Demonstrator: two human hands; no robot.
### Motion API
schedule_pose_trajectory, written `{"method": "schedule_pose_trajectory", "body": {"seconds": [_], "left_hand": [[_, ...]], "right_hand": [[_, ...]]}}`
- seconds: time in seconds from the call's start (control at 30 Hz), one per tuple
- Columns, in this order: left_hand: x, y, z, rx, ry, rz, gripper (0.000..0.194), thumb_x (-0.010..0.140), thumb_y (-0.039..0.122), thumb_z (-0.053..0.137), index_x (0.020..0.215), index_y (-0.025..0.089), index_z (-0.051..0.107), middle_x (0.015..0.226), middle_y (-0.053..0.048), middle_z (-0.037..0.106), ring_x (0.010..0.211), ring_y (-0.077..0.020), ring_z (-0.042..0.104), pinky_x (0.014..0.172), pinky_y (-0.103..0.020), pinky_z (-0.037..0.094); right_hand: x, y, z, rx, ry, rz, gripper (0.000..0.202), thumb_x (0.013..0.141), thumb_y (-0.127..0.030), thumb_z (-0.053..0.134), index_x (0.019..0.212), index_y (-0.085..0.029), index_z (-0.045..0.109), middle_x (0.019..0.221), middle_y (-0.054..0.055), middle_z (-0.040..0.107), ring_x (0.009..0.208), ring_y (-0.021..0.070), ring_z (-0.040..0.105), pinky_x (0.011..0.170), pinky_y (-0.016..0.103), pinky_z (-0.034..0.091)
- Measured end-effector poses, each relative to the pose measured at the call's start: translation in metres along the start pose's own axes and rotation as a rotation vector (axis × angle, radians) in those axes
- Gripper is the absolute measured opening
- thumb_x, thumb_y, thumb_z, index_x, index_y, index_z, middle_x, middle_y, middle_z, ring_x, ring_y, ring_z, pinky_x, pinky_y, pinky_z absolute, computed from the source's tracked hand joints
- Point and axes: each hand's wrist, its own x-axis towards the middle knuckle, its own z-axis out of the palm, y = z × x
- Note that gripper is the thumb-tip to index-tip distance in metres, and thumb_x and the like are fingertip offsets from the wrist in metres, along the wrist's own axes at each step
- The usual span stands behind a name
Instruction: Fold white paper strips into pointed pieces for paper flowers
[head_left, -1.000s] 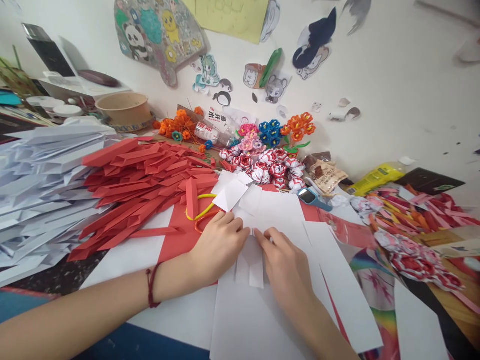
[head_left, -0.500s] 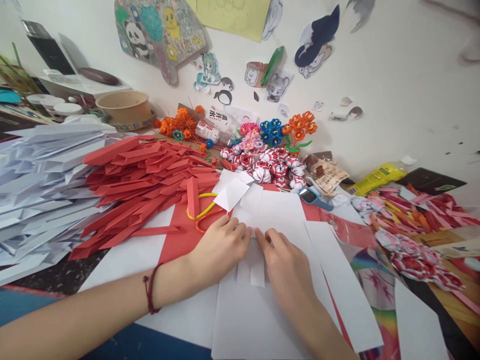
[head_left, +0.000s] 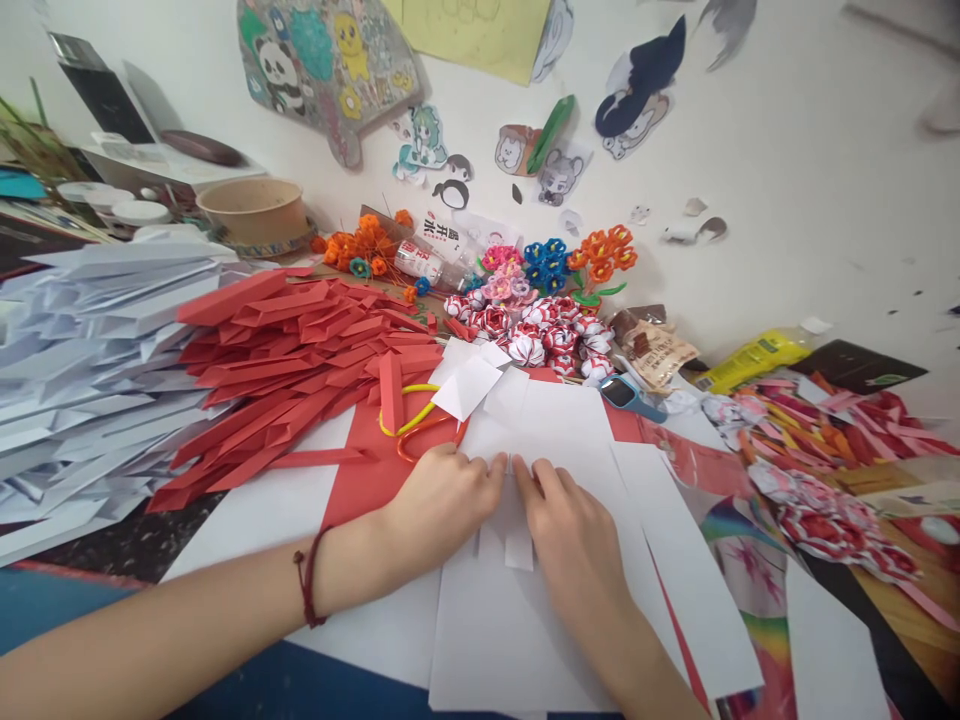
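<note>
A small folded white paper strip (head_left: 519, 545) lies on a stack of white sheets (head_left: 502, 640) in front of me. My left hand (head_left: 450, 505), its fingers curled, pinches and presses the strip's far end. Close beside it, my right hand (head_left: 574, 535) presses the same end with thumb and bent index finger, the two hands' fingertips almost touching. My fingers partly hide the folded end. Just beyond them are small white paper pieces (head_left: 469, 385) and scissors with yellow and orange handles (head_left: 402, 444), partly covered by a red folded strip (head_left: 391, 392).
Heaps of white folded strips (head_left: 112, 340) and red folded strips (head_left: 292, 345) fill the left. Red-and-white paper flowers (head_left: 559, 335) stand at the back, with a blue watch (head_left: 634, 398) beside them. Farther right are a yellow bottle (head_left: 757, 355) and coloured strips (head_left: 817, 425).
The view has shifted slightly. Both hands stay at the strip's far end, with hardly any movement of the fingers.
</note>
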Motion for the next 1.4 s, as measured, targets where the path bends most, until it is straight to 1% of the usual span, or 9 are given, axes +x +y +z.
{"method": "schedule_pose_trajectory", "body": {"seconds": [0.13,0.3,0.47,0.6,0.83,0.93,1.03,1.27,1.4], "left_hand": [[-0.0005,-0.0001,0.0002,-0.019,-0.010,-0.032,0.035,0.083,0.002,0.047,0.117,0.007,0.051,0.069,-0.004,0.063,0.059,-0.0183,0.063,0.048,-0.026,0.042],[-0.0010,-0.0003,-0.0021,-0.043,-0.079,-0.086,0.046,0.082,0.004,0.050,0.128,0.008,0.046,0.067,-0.003,0.063,0.057,-0.0194,0.064,0.043,-0.025,0.038],[-0.0005,-0.0007,-0.0009,-0.056,-0.095,-0.099,0.051,0.083,0.004,0.049,0.134,0.009,0.042,0.064,-0.003,0.063,0.054,-0.0189,0.063,0.041,-0.024,0.034],[-0.0002,-0.0013,0.0009,-0.044,-0.096,-0.109,0.049,0.084,0.004,0.048,0.132,0.009,0.044,0.057,-0.001,0.059,0.052,-0.0195,0.062,0.041,-0.024,0.032],[-0.0017,0.0004,-0.0011,-0.050,-0.095,-0.114,0.055,0.081,0.003,0.050,0.135,0.009,0.042,0.059,-0.002,0.061,0.054,-0.0194,0.064,0.042,-0.023,0.034],[-0.0024,0.0014,-0.0020,-0.046,-0.096,-0.105,0.052,0.081,0.003,0.050,0.133,0.008,0.045,0.060,-0.003,0.062,0.055,-0.0204,0.064,0.043,-0.024,0.035],[-0.0031,0.0021,-0.0016,-0.050,-0.087,-0.094,0.048,0.082,0.003,0.050,0.130,0.006,0.047,0.062,-0.004,0.063,0.055,-0.0208,0.064,0.043,-0.025,0.036],[-0.0025,0.0020,0.0016,-0.051,-0.052,-0.104,0.048,0.081,0.003,0.049,0.129,0.006,0.048,0.061,-0.003,0.063,0.052,-0.0214,0.063,0.040,-0.026,0.034],[-0.0025,0.0016,-0.0003,-0.047,-0.077,-0.105,0.048,0.082,0.003,0.049,0.130,0.005,0.047,0.061,-0.003,0.063,0.053,-0.0203,0.064,0.041,-0.026,0.034]], "right_hand": [[0.0006,-0.0007,-0.0009,-0.004,-0.035,-0.027,0.031,0.079,0.003,0.051,0.102,-0.012,0.065,0.077,0.004,0.058,0.062,0.0159,0.053,0.049,0.029,0.040],[0.0007,0.0001,-0.0032,0.037,-0.092,-0.042,0.041,0.081,0.004,0.047,0.113,-0.015,0.060,0.081,0.006,0.058,0.069,0.0169,0.054,0.054,0.028,0.043],[0.0011,0.0020,-0.0030,0.040,-0.106,-0.047,0.041,0.080,0.005,0.046,0.114,-0.013,0.060,0.080,0.006,0.058,0.069,0.0171,0.054,0.054,0.029,0.043],[0.0012,0.0029,-0.0028,0.004,-0.101,-0.078,0.039,0.079,0.005,0.046,0.110,-0.012,0.062,0.081,0.006,0.058,0.067,0.0166,0.053,0.053,0.029,0.043],[0.0019,0.0010,-0.0037,-0.004,-0.153,-0.008,0.046,0.077,0.005,0.046,0.118,-0.012,0.058,0.087,0.007,0.059,0.071,0.0186,0.056,0.054,0.032,0.047],[0.0022,0.0016,-0.0030,0.029,-0.179,-0.013,0.049,0.076,0.007,0.045,0.121,-0.011,0.056,0.089,0.007,0.059,0.073,0.0185,0.056,0.055,0.031,0.048],[0.0021,0.0031,-0.0028,0.076,-0.192,-0.008,0.053,0.076,0.007,0.044,0.124,-0.012,0.054,0.089,0.007,0.059,0.073,0.0181,0.057,0.054,0.031,0.047],[0.0018,0.0046,-0.0023,0.146,-0.235,0.009,0.056,0.075,0.007,0.041,0.127,-0.013,0.052,0.091,0.006,0.058,0.075,0.0182,0.056,0.053,0.030,0.044],[0.0008,0.0037,-0.0020,0.187,-0.255,0.042,0.062,0.074,0.008,0.043,0.131,-0.015,0.050,0.094,0.006,0.058,0.077,0.0174,0.056,0.054,0.029,0.042]]}}
